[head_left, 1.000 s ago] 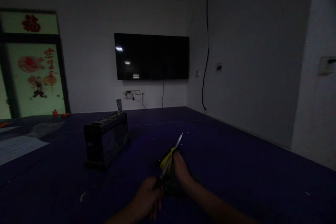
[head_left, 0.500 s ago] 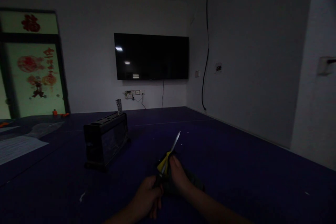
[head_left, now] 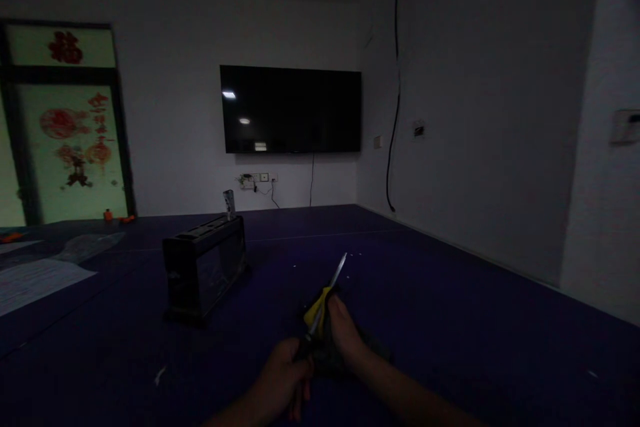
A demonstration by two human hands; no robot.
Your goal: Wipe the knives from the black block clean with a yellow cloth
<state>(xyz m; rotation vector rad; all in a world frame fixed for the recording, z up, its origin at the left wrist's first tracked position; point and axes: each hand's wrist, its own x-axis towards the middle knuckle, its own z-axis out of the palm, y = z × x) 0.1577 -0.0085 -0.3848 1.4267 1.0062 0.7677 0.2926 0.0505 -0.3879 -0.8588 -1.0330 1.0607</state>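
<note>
Low in the middle of the head view, my left hand (head_left: 287,373) is closed around the black handle of a knife (head_left: 339,269). Its shiny narrow blade points up and away to the right. My right hand (head_left: 344,327) is closed over a yellow and dark cloth (head_left: 315,313) that lies against the blade's middle part. Blade shows on both sides of the cloth, with the tip bare. Beneath my right wrist lies a dark bundle (head_left: 373,347), too dim to make out.
The dark blue table (head_left: 450,320) carries a black toaster (head_left: 203,267) with a patterned piece sticking up at its far end. Papers (head_left: 43,280) and clear plastic (head_left: 90,247) lie left. White scraps (head_left: 159,375) are scattered about. A television (head_left: 293,110) hangs on the wall behind.
The whole view has shifted slightly, so things appear a little farther right. Both hands keep their hold on the knife and cloth, with hardly any movement between them.
</note>
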